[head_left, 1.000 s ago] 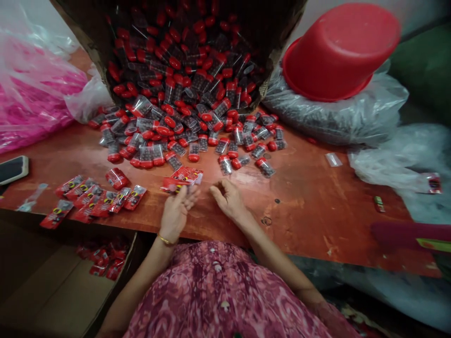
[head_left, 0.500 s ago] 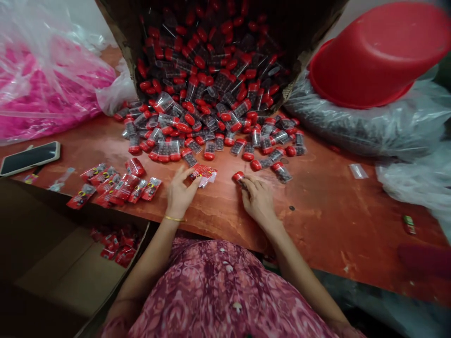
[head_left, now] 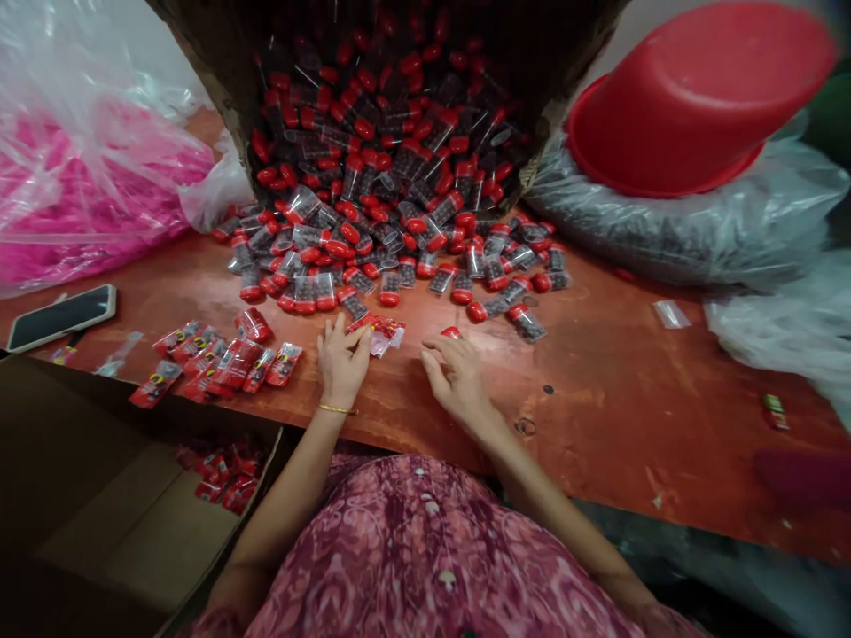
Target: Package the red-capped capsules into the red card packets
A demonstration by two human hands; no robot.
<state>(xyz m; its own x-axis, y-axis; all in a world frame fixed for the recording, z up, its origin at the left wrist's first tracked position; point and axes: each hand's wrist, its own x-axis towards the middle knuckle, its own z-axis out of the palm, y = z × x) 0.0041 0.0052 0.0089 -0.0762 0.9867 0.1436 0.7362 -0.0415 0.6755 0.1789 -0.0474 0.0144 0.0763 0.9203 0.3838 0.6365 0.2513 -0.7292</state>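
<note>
I sit with the tabletop (head_left: 631, 399) before me, twelve o'clock straight ahead. My left hand (head_left: 342, 368), at eleven, has its thumb and forefinger brought together at the near-left edge of some red patterned packets (head_left: 389, 339), which lie flat between eleven and twelve; I can't tell whether I'm pinching one or only touching it. My right hand (head_left: 458, 377), between twelve and one, is loosely curled, a red-capped container (head_left: 450, 332) showing just past its fingers; most of it is hidden, so I can't say if I grip it. At twelve, clear containers with red caps (head_left: 399, 213) spill in a heap from a big brown box (head_left: 572, 106) onto the wood. Toward ten lies a cluster of red wrapped packs (head_left: 230, 368), with a phone (head_left: 63, 317) farther out and a bag of pink pieces (head_left: 80, 195) beyond that. Just below nine, an open carton (head_left: 120, 532) holds more red packs (head_left: 222, 478). At one, an upturned red tub (head_left: 691, 106) rests on a clear bag of dark contents (head_left: 698, 239). At two lies a small clear piece (head_left: 671, 314).
</note>
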